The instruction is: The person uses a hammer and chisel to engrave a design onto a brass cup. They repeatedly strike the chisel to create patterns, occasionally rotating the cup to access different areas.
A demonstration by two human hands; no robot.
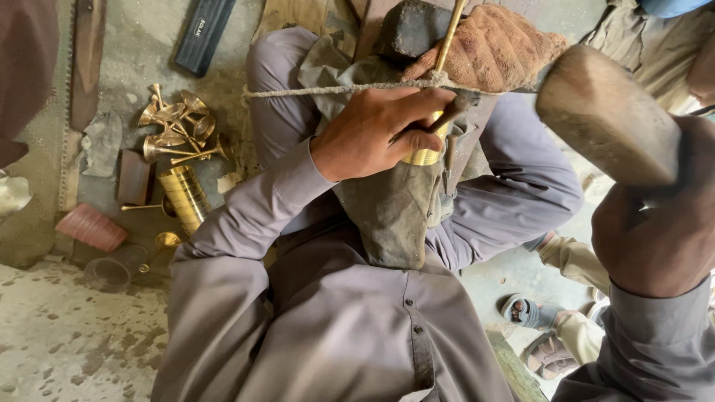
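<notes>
**Head view: one hand steadies a tool on a brass piece, the other holds a mallet raised**

Head camera looks straight down on a seated person in grey clothes, knees apart, with a dirty grey cloth (387, 208) draped over the lap. The left hand (376, 130) is curled shut around a dark, thin metal tool (447, 115), fingers wrapped over it and thumb along the side. The tool's tip rests against a shiny brass cylinder (426, 152) that sits on the cloth between the thighs, mostly hidden under the hand.

The right hand (659, 231) is at the right edge, close to the camera and blurred. It is closed in a fist around the handle of a wooden mallet (607, 115), whose broad, pale head is held up well above and to the right of the brass cylinder, apart from it.

A rough cord (328, 91) runs taut across the lap just above the left hand. Behind it, an orange-brown rag (495, 48) lies against a dark block (413, 28), and a thin brass rod (449, 33) stands slanted in front of them.

On the gritty floor (67, 335) to the left lies a cluster of small brass trumpet-shaped pieces (175, 126), with a ribbed brass tube (185, 195) just beside them. Near these are a pink ribbed block (91, 227) and a dark flat case (203, 33) farther up.

At lower right, another person's sandalled feet (540, 331) rest on the floor.
</notes>
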